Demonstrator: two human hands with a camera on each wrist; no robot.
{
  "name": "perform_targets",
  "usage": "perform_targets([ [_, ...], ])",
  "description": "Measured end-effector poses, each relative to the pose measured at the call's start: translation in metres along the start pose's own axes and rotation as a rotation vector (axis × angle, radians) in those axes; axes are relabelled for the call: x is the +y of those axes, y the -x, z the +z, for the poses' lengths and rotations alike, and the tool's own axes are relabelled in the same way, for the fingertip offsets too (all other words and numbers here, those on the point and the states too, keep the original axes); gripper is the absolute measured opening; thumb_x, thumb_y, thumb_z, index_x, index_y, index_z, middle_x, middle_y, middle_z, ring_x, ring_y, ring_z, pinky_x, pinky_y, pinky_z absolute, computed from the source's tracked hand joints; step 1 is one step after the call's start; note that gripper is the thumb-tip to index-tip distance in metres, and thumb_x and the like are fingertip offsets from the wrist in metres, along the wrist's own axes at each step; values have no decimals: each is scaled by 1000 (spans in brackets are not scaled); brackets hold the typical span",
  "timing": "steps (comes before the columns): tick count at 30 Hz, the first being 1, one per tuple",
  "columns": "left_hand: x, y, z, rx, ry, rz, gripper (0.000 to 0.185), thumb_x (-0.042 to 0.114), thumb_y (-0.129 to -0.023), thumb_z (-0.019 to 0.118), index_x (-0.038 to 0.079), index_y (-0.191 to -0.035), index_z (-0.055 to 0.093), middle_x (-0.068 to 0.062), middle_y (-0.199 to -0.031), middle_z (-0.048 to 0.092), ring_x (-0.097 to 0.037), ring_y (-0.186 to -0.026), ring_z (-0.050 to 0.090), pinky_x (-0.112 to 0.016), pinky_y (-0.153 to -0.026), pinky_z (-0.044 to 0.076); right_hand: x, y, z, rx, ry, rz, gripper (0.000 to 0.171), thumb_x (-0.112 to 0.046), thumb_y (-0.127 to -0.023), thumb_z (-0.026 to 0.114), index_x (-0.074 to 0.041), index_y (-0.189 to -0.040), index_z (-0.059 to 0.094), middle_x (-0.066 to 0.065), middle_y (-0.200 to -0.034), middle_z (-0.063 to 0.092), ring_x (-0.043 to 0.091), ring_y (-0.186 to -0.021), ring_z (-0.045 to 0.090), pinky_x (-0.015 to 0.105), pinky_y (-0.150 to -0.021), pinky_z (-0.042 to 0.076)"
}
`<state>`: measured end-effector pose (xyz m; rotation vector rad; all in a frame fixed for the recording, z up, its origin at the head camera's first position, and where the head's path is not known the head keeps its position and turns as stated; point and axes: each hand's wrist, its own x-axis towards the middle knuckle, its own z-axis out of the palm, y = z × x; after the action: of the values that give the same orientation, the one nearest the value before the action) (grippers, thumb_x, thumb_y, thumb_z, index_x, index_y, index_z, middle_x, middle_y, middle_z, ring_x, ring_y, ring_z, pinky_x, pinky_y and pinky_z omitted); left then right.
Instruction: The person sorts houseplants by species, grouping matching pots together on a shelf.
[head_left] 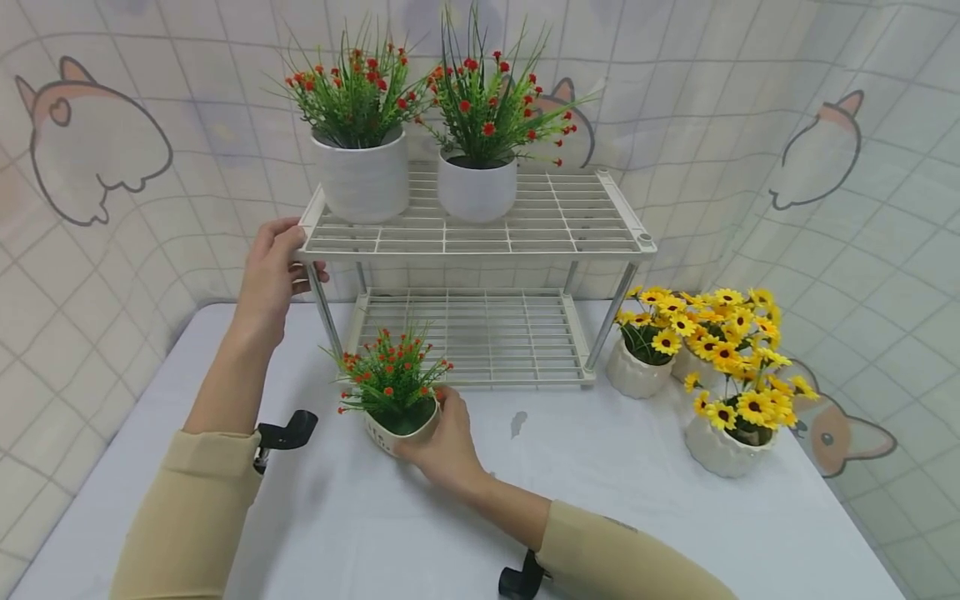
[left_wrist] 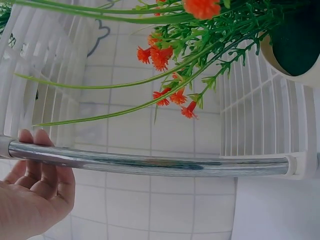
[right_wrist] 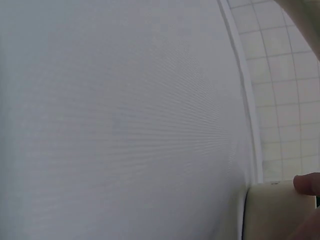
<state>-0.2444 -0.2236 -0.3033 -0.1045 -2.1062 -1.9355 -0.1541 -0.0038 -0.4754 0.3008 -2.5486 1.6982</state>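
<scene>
A white two-tier wire rack [head_left: 480, 237] stands at the back of the table. My left hand [head_left: 272, 271] grips its top left front corner; in the left wrist view the fingers [left_wrist: 35, 172] curl by the chrome leg [left_wrist: 150, 162]. My right hand [head_left: 447, 446] holds a small white pot of red flowers [head_left: 395, 392] on the table in front of the rack, tilted toward me. In the right wrist view only a fingertip [right_wrist: 306, 184] on the pot's side [right_wrist: 270, 212] shows. Two larger white pots of red flowers [head_left: 365, 171] [head_left: 477, 183] stand on the top shelf.
Three white pots of yellow flowers [head_left: 723, 421] [head_left: 641, 367] stand at the right of the rack. The lower shelf [head_left: 480, 337] holds nothing. A patterned curtain [head_left: 825, 167] hangs behind. The white table [head_left: 337, 517] ends close to me.
</scene>
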Motion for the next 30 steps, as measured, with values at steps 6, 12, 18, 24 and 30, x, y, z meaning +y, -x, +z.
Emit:
perform_targets([
  [6, 1, 1, 1, -5, 63, -7, 43, 35, -108, 47, 11, -143, 44, -3, -102, 63, -15, -75, 63, -29, -75, 50, 1, -5, 6, -1, -27, 14, 88, -17, -68, 92, 2, -138, 43, 14, -130, 50, 30, -125, 48, 47, -107, 39],
  [12, 2, 0, 1, -9, 23, 7, 45, 39, -109, 45, 12, -145, 43, -3, -102, 62, -15, -76, 63, -31, -78, 47, 0, -7, -5, -46, -19, 46, 89, -19, -70, 93, 2, -141, 43, 14, -132, 54, 30, -127, 51, 47, -108, 40],
  [18, 1, 0, 0, -9, -25, -3, 49, 41, -109, 42, 12, -148, 41, -3, -106, 60, -16, -79, 63, -33, -81, 46, 4, -7, -21, -83, -16, 60, 87, -22, -69, 92, -1, -141, 46, 10, -129, 57, 27, -120, 56, 45, -100, 46],
  [24, 0, 0, 0, -12, -51, 11, 50, 41, -110, 40, 12, -150, 39, -2, -106, 59, -16, -80, 62, -34, -82, 45, 10, -4, -41, -70, -30, 35, 89, -22, -69, 91, -1, -141, 44, 12, -130, 54, 26, -118, 55, 45, -97, 48],
  [30, -1, 0, -1, -14, -34, 19, 49, 41, -110, 40, 12, -150, 39, -2, -105, 59, -15, -81, 62, -34, -83, 45, 8, 0, -65, -5, -56, 32, 90, -22, -69, 89, 0, -143, 41, 16, -132, 51, 30, -117, 55, 47, -95, 49],
])
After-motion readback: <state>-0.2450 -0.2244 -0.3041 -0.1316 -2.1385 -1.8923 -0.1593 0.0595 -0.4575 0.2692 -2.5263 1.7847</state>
